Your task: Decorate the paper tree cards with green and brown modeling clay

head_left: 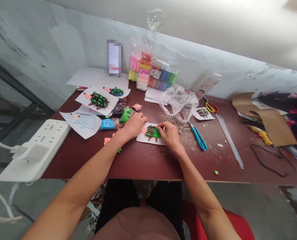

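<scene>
A small white card (141,138) lies in front of me with a clay hedgehog (152,131) on it: pink face, green body, brown feet, and dark slender spikes over its left part. At the card's upper left edge is my left hand (136,125), fingers bent and close together, holding the card; its fingertips are partly hidden. My right hand (170,135) pinches at the right end of the green clay, and what is between the fingertips is too small to make out. Loose brown spikes (182,126) are heaped just beyond my right hand. Green clay (126,115) in a wrapper sits beyond my left hand.
Finished hedgehog cards (98,100) and a blue hedgehog drawing (83,120) are at left, near a power strip (42,146). Bagged clay (160,76) and a plastic bag (178,100) stand behind. Rightward are a teal cutter (198,137), scissors (210,106), glue sticks (229,141) and a glue gun (262,135).
</scene>
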{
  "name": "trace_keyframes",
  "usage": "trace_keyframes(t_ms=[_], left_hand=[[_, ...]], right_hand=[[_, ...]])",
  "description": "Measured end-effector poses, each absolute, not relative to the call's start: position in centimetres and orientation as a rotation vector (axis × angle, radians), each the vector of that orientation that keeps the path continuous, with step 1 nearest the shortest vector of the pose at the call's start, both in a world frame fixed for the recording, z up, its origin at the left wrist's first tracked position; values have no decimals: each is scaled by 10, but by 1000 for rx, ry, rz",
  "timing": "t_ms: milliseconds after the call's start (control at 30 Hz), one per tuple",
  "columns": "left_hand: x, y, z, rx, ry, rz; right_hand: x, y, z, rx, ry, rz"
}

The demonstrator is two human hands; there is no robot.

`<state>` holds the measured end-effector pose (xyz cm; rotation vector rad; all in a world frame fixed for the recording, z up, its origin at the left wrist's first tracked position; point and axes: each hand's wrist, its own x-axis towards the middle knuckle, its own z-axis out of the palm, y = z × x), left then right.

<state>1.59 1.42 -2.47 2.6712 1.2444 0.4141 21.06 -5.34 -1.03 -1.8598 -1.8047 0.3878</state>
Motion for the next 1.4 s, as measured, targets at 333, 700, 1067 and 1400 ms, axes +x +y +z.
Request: trace_keyframes(t_ms=[333,700,1067,1400], left_hand=[[16,14,-25,2675,1242,417],[16,14,-26,2677,1242,408],[14,16,-28,2683,1211,443],[16,14,-23,2674,1230,400]], right_hand=[[205,-54,-9,-1911,-1889,335],[204,-53,-12,-1901,-1912,338],[245,-35,-7,-2069,-1771,57],[259,-11,-1,-2390,-1979,-80]])
